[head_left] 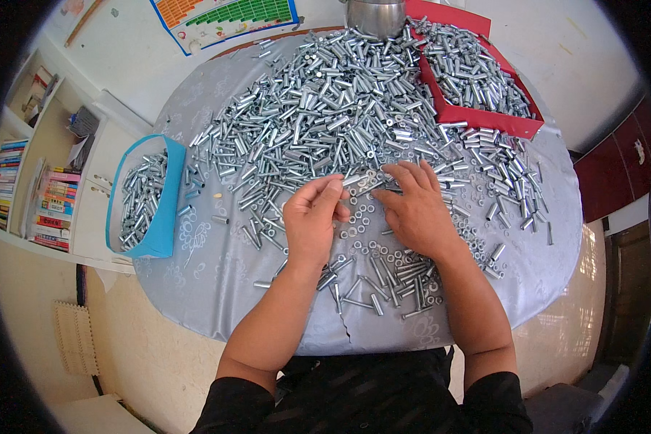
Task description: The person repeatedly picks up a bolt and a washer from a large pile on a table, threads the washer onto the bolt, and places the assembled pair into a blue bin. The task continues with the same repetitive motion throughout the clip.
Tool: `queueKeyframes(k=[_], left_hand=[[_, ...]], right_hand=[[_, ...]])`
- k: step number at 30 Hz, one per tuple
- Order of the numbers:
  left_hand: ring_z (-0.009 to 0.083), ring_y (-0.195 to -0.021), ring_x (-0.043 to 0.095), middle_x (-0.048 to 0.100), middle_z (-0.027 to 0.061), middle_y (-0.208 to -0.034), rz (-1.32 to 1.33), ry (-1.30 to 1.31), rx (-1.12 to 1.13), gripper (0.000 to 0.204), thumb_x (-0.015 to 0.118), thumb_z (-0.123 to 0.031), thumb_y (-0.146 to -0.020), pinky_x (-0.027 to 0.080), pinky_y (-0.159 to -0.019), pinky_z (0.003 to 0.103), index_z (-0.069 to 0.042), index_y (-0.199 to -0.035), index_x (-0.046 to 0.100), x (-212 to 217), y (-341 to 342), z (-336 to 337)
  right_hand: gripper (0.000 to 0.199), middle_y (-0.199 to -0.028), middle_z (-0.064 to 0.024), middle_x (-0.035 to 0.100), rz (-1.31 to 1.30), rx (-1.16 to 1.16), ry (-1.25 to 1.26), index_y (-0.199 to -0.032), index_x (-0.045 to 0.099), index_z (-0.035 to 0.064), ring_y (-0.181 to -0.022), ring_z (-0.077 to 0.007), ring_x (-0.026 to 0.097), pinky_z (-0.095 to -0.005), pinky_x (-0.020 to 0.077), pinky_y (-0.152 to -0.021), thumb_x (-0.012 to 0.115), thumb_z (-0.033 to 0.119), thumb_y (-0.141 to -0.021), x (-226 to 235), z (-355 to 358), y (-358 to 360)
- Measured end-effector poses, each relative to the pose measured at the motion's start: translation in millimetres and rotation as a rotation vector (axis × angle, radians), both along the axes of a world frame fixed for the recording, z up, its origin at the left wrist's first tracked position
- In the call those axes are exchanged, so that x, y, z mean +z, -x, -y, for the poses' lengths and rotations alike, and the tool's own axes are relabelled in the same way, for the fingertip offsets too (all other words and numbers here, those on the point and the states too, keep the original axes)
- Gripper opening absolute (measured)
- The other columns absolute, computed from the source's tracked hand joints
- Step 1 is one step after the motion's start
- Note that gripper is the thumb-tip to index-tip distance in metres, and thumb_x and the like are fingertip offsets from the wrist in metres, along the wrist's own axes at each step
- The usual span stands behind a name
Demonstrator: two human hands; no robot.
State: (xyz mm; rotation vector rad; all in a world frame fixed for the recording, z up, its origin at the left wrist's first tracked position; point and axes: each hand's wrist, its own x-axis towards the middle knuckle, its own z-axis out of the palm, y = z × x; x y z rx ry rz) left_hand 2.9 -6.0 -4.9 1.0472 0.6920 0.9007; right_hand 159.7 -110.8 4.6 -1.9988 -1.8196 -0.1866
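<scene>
Flanking the metal heap [325, 108] stand a blue bin [168, 206] and red box [495, 123].

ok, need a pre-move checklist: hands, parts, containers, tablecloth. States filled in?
1. Left hand gripping a part: cannot tell; a silver part is at its fingertips, contact partly hidden.
2. Right hand clear of the loose parts: not ok; fingertips are right at them.
3. Blue bin upright: ok, metal parts inside.
4. Red box not overfilled: not ok, heaped.
5. Nuts separated from bolts: not ok, mixed.
6. Tablecloth intact: cannot tell; dark line near front edge.
</scene>
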Motion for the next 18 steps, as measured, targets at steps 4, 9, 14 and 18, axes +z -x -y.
queueKeyframes(k=[4, 9, 14, 18], left_hand=[[0.0101, -0.061, 0.059, 0.066, 0.0059, -0.082, 0.004, -0.008, -0.010, 0.021, 0.062, -0.016, -0.092, 0.050, -0.054, 0.024, 0.000, -0.105, 0.067, -0.5, 0.2, -0.6], [0.0104, -0.061, 0.059, 0.066, 0.0064, -0.082, -0.002, -0.003, -0.005, 0.020, 0.062, -0.015, -0.092, 0.049, -0.054, 0.025, 0.000, -0.104, 0.067, -1.9, -0.8, -0.5], [0.0106, -0.061, 0.058, 0.066, 0.0068, -0.082, 0.001, 0.001, -0.005, 0.020, 0.062, -0.015, -0.092, 0.049, -0.054, 0.025, 0.000, -0.104, 0.067, -2.1, -0.8, -0.4], [0.0106, -0.060, 0.058, 0.066, 0.0068, -0.082, 0.000, 0.000, -0.007, 0.020, 0.062, -0.015, -0.092, 0.049, -0.053, 0.025, 0.000, -0.104, 0.067, -1.9, -1.1, -0.1]], right_hand=[[0.029, -0.129, -0.0091, 0.052, -0.020, 0.006, -0.004, -0.104, 0.072, 0.0171, -0.128, -0.0292, 0.042, -0.0504, 0.0229, -0.113, 0.061, 0.012, -0.077, -1.2, -0.8, 0.1], [0.032, -0.130, -0.0087, 0.052, -0.004, 0.033, 0.022, -0.106, 0.071, 0.0191, -0.129, -0.0294, 0.041, -0.0501, 0.0231, -0.113, 0.060, 0.011, -0.077, -1.1, -0.6, 0.4], [0.031, -0.129, -0.0080, 0.053, -0.002, 0.013, 0.066, -0.102, 0.072, 0.0184, -0.129, -0.0290, 0.042, -0.0503, 0.0237, -0.113, 0.058, 0.008, -0.076, -2.9, 4.1, -3.7], [0.029, -0.126, -0.0085, 0.054, -0.075, 0.020, 0.057, -0.098, 0.072, 0.0163, -0.127, -0.0285, 0.044, -0.0513, 0.0247, -0.112, 0.060, 0.006, -0.074, -2.5, 6.9, -9.1]])
